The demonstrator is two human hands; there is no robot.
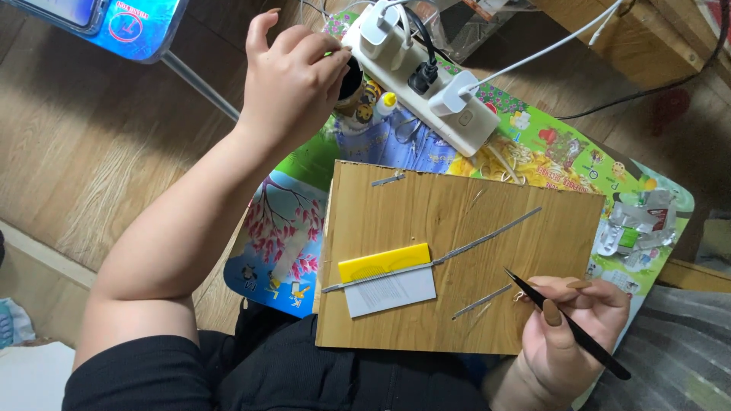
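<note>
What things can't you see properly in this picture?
- Dark round container, head view: mostly covered by the left hand.
- Blue-edged device: cut off by the top edge.
- Thin black tweezers in the right hand: whatever the tip holds is too small.

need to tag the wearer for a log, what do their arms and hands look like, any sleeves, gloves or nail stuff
Both arms are bare along the forearms, with no gloves, watch or rings visible. The left hand belongs to an arm whose short black sleeve ends near the shoulder. The right hand has long, rounded fingernails painted a tan-brown colour. The left hand's nails are too small to judge here.
</note>
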